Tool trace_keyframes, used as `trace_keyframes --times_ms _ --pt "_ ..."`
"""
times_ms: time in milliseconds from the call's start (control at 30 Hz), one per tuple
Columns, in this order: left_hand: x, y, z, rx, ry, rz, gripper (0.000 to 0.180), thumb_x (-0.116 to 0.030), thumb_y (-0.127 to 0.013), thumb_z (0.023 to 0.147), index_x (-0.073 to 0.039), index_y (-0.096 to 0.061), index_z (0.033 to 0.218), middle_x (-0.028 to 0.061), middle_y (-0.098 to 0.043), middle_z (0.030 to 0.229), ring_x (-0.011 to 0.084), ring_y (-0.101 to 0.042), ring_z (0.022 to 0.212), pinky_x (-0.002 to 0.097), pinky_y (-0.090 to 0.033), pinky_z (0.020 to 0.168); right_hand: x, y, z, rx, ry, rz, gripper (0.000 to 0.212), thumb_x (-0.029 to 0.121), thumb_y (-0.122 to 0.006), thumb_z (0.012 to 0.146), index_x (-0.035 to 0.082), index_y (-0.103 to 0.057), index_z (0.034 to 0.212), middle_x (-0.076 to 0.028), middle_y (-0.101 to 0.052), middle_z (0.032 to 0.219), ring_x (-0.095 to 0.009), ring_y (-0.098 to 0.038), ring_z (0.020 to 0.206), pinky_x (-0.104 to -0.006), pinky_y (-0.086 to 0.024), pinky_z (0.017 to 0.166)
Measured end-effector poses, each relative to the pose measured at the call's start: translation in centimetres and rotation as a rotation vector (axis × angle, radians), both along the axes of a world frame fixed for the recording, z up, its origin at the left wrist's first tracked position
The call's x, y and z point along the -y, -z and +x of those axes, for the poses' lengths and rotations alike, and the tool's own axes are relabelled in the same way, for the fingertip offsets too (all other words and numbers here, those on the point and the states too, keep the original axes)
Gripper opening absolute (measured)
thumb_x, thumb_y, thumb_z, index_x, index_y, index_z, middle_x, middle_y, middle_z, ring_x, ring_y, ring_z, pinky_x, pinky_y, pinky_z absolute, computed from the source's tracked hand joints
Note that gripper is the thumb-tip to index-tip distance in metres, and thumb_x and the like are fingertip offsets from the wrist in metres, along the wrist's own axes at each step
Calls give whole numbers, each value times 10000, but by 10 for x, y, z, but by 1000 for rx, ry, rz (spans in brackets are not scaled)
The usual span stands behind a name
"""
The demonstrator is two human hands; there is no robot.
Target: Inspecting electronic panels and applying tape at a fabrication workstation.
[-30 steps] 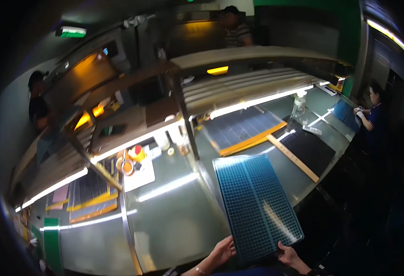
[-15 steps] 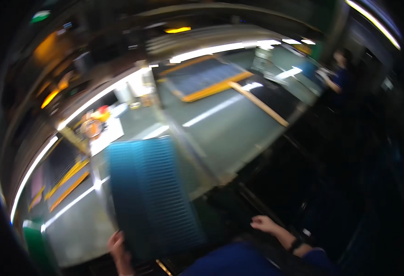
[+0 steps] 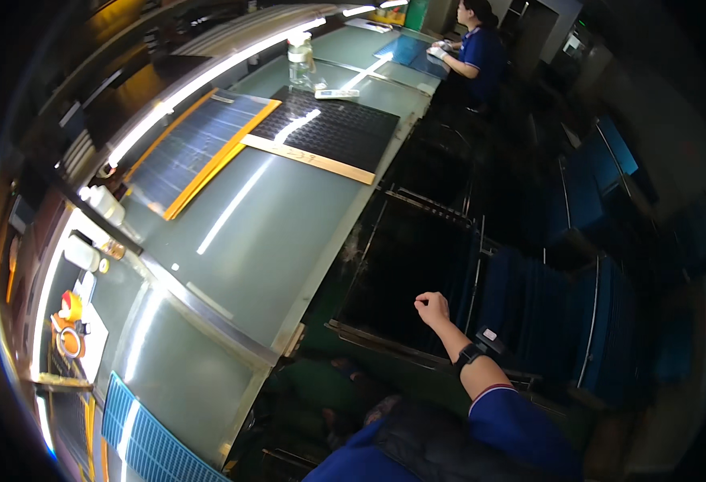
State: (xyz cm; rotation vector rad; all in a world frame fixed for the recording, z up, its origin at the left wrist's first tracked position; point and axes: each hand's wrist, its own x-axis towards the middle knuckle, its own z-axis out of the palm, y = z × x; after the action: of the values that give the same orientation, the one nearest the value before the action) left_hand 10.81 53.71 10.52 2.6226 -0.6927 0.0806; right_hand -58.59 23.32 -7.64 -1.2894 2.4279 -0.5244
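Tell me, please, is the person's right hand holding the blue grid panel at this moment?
No: the right hand is a loose, empty fist above the dark rack, while the blue grid panel lies far off on the glass table.

1. Dim overall, with heavy black vignetting round the fisheye rim.
2. Brightest along the glossy worktable (image 3: 289,233), streaked by long white reflections of overhead strip lights.
3. Glare also on the blue grid panel (image 3: 140,442) at the near left.
4. Deep shadow right of the table: dark frame (image 3: 409,273) and blue racks (image 3: 578,321) barely legible.
5. Right hand (image 3: 432,308) evenly lit, sharp, no motion blur.
6. Strong barrel distortion: table edges bowed, far person (image 3: 473,48) small and soft.
7. Warm orange cast at the far left edge.
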Motion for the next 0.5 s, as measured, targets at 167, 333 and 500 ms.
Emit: trace_keyframes --times_ms 167,333,500 --pt "69 85 -65 202 422 211 552 -308 -655 879 124 -540 1201 329 -537 1227 459 -499 1163 474 -389 1022 10 26 -29 62 210 81 193 188 -722 781 105 -719 956 -138 -639 1054 -308 -580 1064 -398 -456 948" --pt "110 93 -143 -93 414 654 768 -462 -525 924 30 -258 1450 351 -223 1464 456 -235 1369 485 -219 1128 44 34 -19 -7 85 -7 167 218 -740 784 125 -718 921 -132 -517 1263 -319 -429 1206 -409 -380 1020" --pt "89 90 -115 -84 696 446 825 -229 -681 822 -18 -226 1477 343 -210 1474 451 -206 1384 478 -203 1138 95 26 -17 -192 74 -27 288 278 -774 749 62 -714 929 -166 -420 1357 -332 -331 1289 -450 -247 1109"
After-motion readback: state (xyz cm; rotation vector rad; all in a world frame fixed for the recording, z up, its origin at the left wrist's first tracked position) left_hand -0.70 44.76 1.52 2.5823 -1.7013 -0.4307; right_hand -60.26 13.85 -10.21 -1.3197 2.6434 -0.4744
